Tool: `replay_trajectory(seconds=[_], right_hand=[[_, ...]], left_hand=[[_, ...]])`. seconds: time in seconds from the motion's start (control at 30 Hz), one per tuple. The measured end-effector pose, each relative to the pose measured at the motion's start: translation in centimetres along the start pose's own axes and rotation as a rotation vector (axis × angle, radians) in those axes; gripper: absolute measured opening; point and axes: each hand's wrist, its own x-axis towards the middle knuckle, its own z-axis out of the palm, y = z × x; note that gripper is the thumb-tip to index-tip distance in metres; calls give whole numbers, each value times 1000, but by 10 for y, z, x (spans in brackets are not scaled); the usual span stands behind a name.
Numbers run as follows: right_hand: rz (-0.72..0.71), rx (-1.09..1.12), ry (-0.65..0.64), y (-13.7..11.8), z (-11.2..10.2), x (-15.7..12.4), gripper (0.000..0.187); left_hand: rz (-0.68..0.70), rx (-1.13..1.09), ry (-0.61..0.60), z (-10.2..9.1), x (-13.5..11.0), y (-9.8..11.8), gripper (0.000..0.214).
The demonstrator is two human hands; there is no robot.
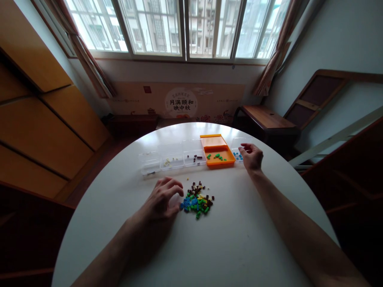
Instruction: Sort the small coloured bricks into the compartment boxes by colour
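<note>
A mixed pile of small building bricks (197, 201) in blue, green, brown and yellow lies mid-table. At its left edge is my left hand (164, 197), thumb and curved index finger apart, with the thumb tip close to blue bricks. My right hand (251, 155) hovers at the clear box with blue bricks (238, 156), partly covering it. Its thumb and fingertips are pinched together; whatever is between them is too small to make out. Left of that box sits an open orange box (220, 163) holding several green bricks (218, 156).
Farther left stand a clear box with brown bricks (194, 163), one with pale yellow bricks (172, 166) and another clear box (149, 169). Single bricks lie loose around the pile. The round white table (230, 243) faces a window, with a wooden chair (269, 117) behind it.
</note>
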Motion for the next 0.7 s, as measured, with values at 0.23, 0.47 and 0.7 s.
replay_trajectory(seconds=[0.23,0.47,0.7], right_hand=[[-119,88,-137,-25,13,-23,25],[-197,187,-341,-52,21,-52,19],[-602,204,-875,-92,17,-97,14]], left_hand=[[0,-28,-74,-1,-3,3,15],[-18,-12,-44,-6,-5,-1,7],[-65,-123,135,-3,-1,0,8]])
